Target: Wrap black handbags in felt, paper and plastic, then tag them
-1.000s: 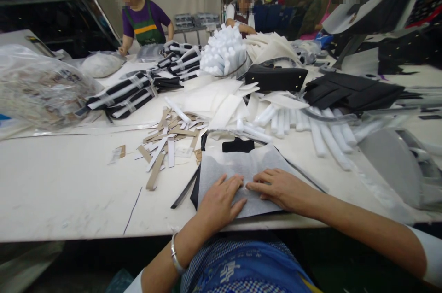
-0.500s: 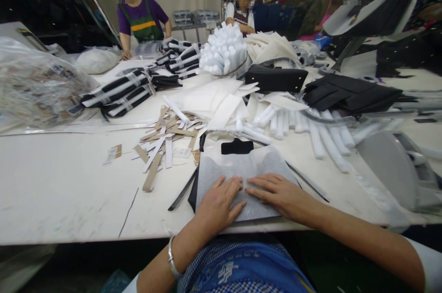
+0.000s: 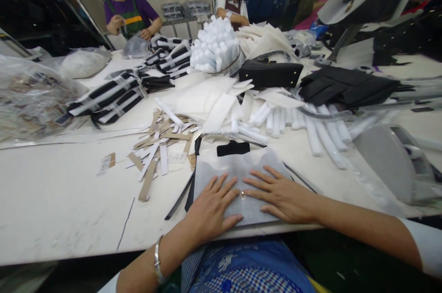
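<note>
Left hand (image 3: 214, 203) and right hand (image 3: 288, 195) both palm-down on grey panel (image 3: 212, 164), fingers spread, small metal fitting (image 3: 242, 193) between their fingertips. Panel lies flat just beside near edge of tabletop (image 3: 69, 205), black patch (image 3: 233, 148) at its far end. Cardboard strips (image 3: 148, 180) scattered left; white rods (image 3: 216, 46) bundled toward tabletop's far edge.

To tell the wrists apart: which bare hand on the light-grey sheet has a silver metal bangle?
The left hand: a silver metal bangle circles its wrist, while the right hand has a bare wrist.
</note>
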